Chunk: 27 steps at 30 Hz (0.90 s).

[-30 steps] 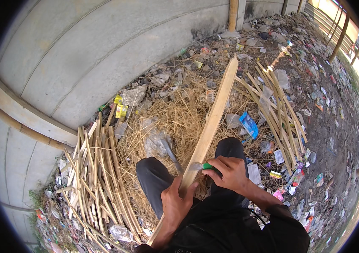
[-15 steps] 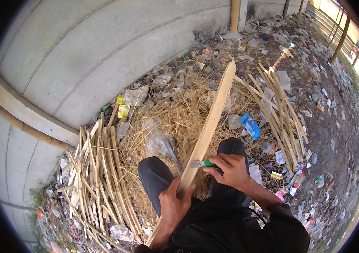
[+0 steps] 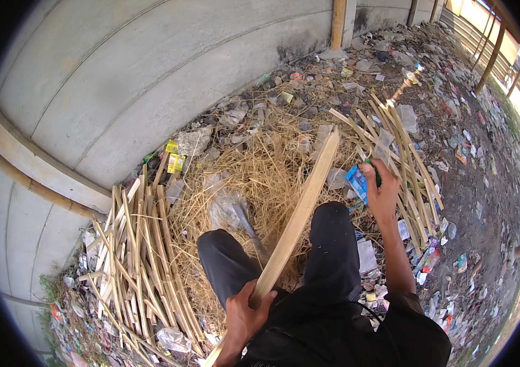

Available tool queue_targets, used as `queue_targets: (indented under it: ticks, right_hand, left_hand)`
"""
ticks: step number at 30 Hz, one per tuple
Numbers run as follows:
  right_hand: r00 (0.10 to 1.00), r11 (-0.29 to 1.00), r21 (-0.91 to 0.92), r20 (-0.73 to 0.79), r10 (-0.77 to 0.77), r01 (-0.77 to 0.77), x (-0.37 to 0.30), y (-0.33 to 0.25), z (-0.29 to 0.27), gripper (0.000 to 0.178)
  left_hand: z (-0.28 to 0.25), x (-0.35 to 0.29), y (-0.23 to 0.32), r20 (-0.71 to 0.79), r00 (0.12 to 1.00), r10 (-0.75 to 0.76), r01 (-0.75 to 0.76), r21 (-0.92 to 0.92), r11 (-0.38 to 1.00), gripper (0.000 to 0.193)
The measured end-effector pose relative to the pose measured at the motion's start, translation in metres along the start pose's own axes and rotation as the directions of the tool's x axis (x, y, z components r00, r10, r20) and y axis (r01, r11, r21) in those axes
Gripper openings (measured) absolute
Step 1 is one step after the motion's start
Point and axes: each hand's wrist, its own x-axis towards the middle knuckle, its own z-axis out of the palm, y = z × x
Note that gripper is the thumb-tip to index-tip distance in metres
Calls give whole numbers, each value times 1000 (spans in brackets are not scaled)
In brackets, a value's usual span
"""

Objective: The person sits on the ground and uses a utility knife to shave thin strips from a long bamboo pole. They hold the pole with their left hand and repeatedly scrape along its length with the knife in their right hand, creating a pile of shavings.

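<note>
Long strip (image 3: 299, 217): pale wood, smooth and matt along its face; left pile of slats (image 3: 143, 263) and right pile of slats (image 3: 416, 177), likewise dry wood, matt, rough-edged. Straw-like shavings (image 3: 266, 159): fibrous, dull, coarse; blue wrapper (image 3: 356, 181) and clear bag (image 3: 223, 210): thin, crinkled, glossy plastic. Wall (image 3: 150, 79): matt, stained concrete; trousers (image 3: 335, 244): dark matt cloth.

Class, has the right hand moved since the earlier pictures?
Yes: the right hand has moved forward and rightward, closer to the wooden strips lying at right.
</note>
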Motion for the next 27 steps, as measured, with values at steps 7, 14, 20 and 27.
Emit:
queue_targets:
  ticks: [7,14,20,27]
  right_hand:
    - [879,890,267,208,-429,371,-78,-44,36,30]
    - [814,866,272,309,-491,419,-105,-61,43,31]
    - [807,861,271,314,-501,430,-104,-66,38,30]
    - [800,856,212,304,-517,472,-98,-70,34,29]
  left_hand:
    - [6,34,11,-150,984,93,-100,-38,994,37]
    - [12,42,22,-148,980,133,-146,-78,986,37]
    - [17,43,28,-161,975,149,-165,-87,982,39]
    - [14,41,31,-116,988,97,-110,-111,988,37]
